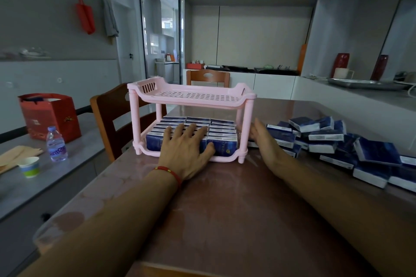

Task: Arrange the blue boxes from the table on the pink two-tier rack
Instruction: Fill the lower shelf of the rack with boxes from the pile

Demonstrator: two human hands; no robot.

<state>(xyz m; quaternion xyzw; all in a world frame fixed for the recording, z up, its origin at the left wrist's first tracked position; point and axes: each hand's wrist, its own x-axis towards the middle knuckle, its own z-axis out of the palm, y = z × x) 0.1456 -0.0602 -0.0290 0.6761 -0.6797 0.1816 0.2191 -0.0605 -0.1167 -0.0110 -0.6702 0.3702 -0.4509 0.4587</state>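
The left hand (188,146) presses flat, fingers spread, on the blue boxes (221,139) filling the lower tier of the pink rack (191,96). The right hand (264,144), open and holding nothing, steadies the rack's side. Square the rows evenly, then draw from the loose pile (337,141) on the table (225,209) for the bare top tier.

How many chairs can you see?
2. One wooden chair stands at the table's left side, just behind the pink rack. The other wooden chair is at the far end, showing above the rack's top shelf. Others may be hidden.
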